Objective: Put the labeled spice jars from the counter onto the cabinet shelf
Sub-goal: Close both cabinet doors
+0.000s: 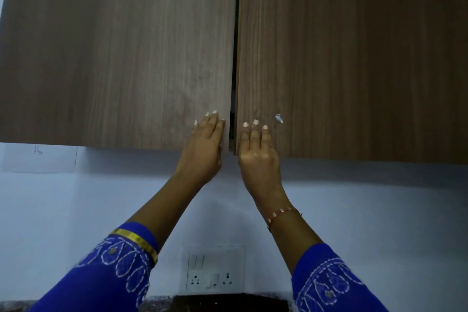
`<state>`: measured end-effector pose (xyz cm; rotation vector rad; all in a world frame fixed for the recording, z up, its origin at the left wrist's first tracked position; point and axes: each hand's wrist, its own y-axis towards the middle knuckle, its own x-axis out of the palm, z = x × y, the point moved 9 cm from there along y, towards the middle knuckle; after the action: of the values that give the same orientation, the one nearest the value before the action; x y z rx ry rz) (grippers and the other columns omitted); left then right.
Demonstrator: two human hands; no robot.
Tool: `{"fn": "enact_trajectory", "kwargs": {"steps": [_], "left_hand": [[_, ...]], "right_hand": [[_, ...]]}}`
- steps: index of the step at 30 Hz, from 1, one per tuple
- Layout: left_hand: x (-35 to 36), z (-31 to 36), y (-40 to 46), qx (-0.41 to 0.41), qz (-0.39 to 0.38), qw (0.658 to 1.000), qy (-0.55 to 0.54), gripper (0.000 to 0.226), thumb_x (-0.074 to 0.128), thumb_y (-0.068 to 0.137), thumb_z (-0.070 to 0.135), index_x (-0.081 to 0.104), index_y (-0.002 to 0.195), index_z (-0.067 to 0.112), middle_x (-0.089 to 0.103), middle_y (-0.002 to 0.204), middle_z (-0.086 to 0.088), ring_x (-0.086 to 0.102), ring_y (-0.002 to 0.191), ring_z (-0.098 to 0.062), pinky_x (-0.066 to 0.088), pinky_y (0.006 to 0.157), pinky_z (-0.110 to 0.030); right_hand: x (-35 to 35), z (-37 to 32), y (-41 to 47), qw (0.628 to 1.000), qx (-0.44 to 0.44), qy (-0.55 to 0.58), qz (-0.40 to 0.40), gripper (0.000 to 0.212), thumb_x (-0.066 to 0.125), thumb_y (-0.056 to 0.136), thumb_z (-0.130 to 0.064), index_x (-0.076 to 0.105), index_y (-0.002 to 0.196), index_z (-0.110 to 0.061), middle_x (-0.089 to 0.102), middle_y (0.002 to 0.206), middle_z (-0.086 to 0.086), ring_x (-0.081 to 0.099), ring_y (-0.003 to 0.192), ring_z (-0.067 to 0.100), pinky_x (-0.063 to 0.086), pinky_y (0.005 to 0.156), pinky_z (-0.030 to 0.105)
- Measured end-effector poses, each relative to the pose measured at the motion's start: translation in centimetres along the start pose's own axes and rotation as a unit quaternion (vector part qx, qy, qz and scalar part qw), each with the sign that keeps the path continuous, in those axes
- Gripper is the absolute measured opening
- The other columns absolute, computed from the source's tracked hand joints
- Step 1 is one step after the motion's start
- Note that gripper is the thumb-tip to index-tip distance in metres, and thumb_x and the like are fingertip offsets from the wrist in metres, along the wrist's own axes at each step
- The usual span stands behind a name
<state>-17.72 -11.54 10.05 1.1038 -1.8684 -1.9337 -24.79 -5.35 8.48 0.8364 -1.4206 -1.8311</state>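
Both hands (pixel 231 142) flat on door edges (pixel 228 99) flanking narrow gap

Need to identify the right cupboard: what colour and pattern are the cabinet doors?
Brown wood grain with vertical streaks on both cabinet doors, clearest in the head view.

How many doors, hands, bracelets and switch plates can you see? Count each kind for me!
Cabinet doors: 2, left door and right door
Hands: 2, left hand and right hand
Bracelets: 2, gold bangle and beaded bracelet
Switch plates: 1, switch plate
Total: 7
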Motion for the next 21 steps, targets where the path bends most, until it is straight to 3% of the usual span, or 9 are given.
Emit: {"fn": "enact_trajectory", "kwargs": {"steps": [4,9,16,21], "left_hand": [[2.0,-0.7,-1.2,0.024,-0.025,0.998,0.058,0.061,0.04,0.094,0.013,0.009,0.146,0.007,0.003,0.156,-0.016,-0.001,0.145,-0.029,-0.006,0.115,-0.037],[2.6,-0.6,-1.2,0.042,-0.024,0.997,0.059,0.061,0.041,0.094,0.02,0.011,0.146,0.006,0.004,0.156,-0.018,0.0,0.145,-0.031,-0.006,0.115,-0.04],[3.3,-0.9,-1.5,0.044,-0.034,0.996,0.077,0.065,0.034,0.096,0.027,-0.006,0.145,0.011,-0.007,0.156,-0.015,-0.01,0.145,-0.028,-0.013,0.113,-0.038],[3.3,-0.8,-1.5,0.042,-0.037,0.995,0.085,0.067,0.035,0.095,0.028,-0.007,0.145,0.01,-0.009,0.156,-0.016,-0.012,0.144,-0.029,-0.014,0.113,-0.039]], "right_hand": [[0.9,-0.6,0.1,0.999,-0.011,-0.03,-0.003,0.061,0.084,0.064,-0.025,0.064,0.119,-0.008,0.068,0.115,0.016,0.068,0.104,0.027,0.058,0.081,0.028],[1.6,-1.1,0.2,0.998,-0.022,-0.059,0.005,0.057,0.081,0.068,-0.026,0.063,0.12,-0.01,0.068,0.116,0.015,0.067,0.104,0.026,0.058,0.081,0.028],[2.5,-1.3,0.2,0.997,-0.021,-0.068,-0.017,0.064,0.081,0.067,-0.028,0.06,0.124,-0.009,0.065,0.12,0.015,0.065,0.108,0.027,0.058,0.083,0.028],[2.9,-1.5,0.2,0.997,-0.022,-0.073,-0.033,0.062,0.077,0.072,-0.028,0.057,0.127,-0.007,0.063,0.123,0.017,0.064,0.111,0.028,0.057,0.086,0.03]]}}
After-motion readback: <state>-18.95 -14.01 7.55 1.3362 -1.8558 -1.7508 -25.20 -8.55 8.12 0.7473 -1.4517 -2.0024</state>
